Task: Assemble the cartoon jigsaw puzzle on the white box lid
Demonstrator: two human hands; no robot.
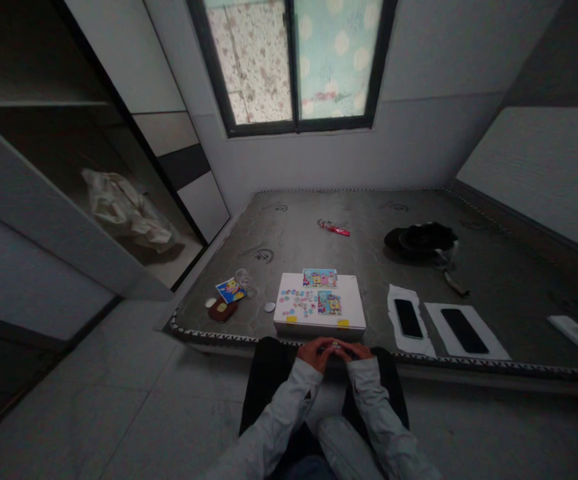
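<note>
My left hand [316,352] and my right hand [355,351] meet above my lap, just in front of the mattress edge. Both have their fingertips closed on a small, light, multicoloured puzzle piece [337,345], mostly covered by the fingers. Just beyond them lies a flat white box [289,318] with yellow tape on its front edge. Loose jigsaw pieces [296,301] are scattered over the left part of its top. A partly joined cartoon puzzle [329,303] lies at the right, and a cartoon picture card [319,278] rests at the far edge.
Left of the box are a round silver disc [269,307], a brown pouch [222,309] and a cartoon picture [231,290]. Two dark phones [409,318] [465,331] lie on white sheets at right. Behind are a black cap [421,240] and a red item [335,229] on the mattress [289,213].
</note>
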